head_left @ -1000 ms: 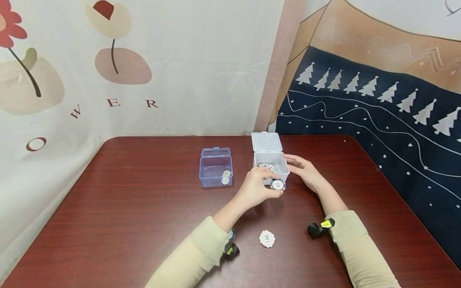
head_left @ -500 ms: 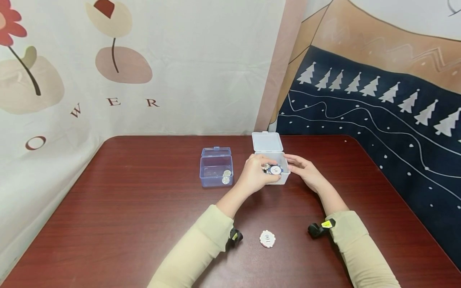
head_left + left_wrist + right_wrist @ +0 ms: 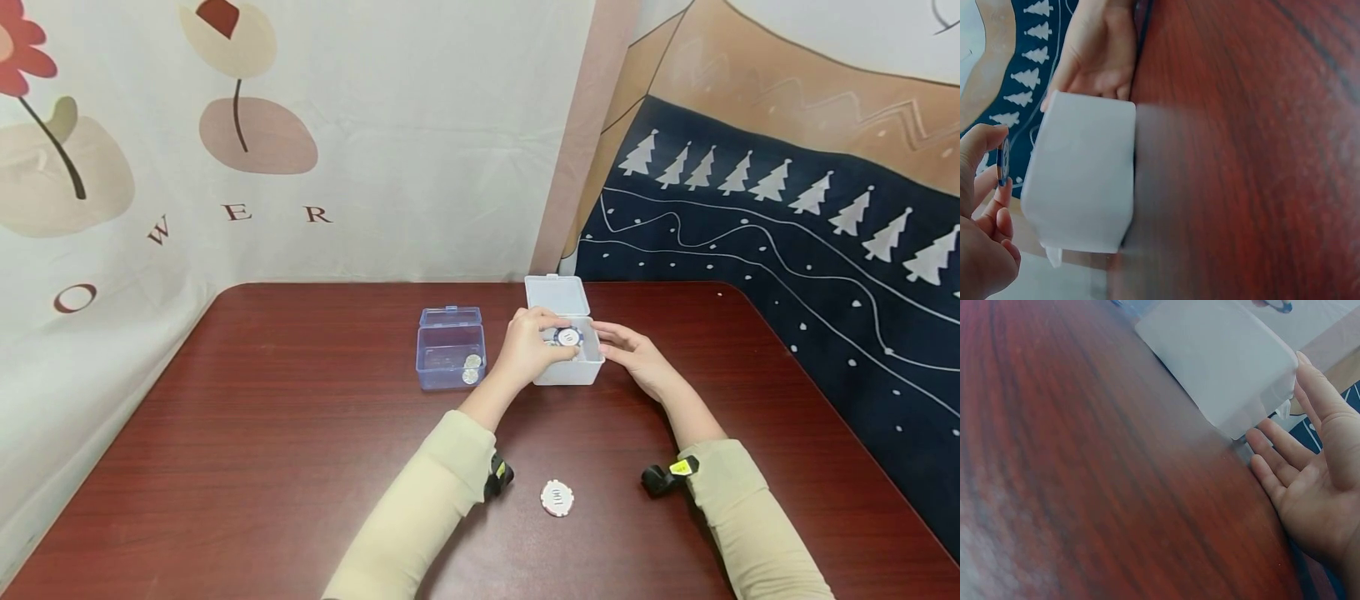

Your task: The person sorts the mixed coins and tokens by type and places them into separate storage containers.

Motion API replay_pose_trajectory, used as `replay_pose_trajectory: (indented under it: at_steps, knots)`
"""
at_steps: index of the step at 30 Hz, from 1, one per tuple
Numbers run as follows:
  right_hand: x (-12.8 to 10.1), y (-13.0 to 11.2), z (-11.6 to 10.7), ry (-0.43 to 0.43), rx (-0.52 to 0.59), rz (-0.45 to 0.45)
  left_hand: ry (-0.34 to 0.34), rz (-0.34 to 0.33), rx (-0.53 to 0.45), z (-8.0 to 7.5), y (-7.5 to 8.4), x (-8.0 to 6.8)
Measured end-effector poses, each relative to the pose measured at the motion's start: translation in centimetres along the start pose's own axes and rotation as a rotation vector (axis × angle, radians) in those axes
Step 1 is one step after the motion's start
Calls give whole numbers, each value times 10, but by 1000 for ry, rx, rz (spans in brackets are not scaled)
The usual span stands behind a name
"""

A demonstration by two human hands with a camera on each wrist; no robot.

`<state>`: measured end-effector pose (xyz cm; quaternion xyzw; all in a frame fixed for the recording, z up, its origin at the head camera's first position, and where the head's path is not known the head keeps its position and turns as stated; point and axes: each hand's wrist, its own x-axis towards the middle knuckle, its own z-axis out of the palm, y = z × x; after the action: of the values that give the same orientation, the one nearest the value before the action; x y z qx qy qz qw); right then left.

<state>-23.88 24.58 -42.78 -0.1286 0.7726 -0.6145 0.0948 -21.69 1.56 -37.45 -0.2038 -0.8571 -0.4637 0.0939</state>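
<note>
My left hand (image 3: 534, 348) pinches a blue-and-white chip (image 3: 569, 337) over the open mouth of a white plastic box (image 3: 568, 369); the left wrist view shows the chip (image 3: 1003, 161) edge-on between thumb and fingers beside the box (image 3: 1082, 172). The box's lid (image 3: 556, 295) stands open at the back. My right hand (image 3: 634, 357) rests with straight fingers against the box's right side, as the right wrist view shows with the hand (image 3: 1313, 478) touching the box (image 3: 1222, 359). The box's inside is mostly hidden by my left hand.
A clear blue box (image 3: 450, 356) with its lid up holds a couple of chips, left of the white box. One white chip (image 3: 557, 497) lies on the dark red table (image 3: 262, 450) near me. Patterned cloth hangs behind the table and to its right.
My left hand has lifted the blue-and-white chip from the table in front of the white box up and back over the box's opening. The right hand has stayed put.
</note>
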Motion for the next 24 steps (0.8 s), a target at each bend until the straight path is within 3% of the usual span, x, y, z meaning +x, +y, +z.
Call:
replay_pose_trajectory:
  at_steps: [14, 24]
  knots:
    - [0, -1, 1, 5, 5, 10, 27, -60, 53, 8, -18, 6]
    - [1, 0, 0, 16, -6, 7, 22, -93, 109, 9, -22, 7]
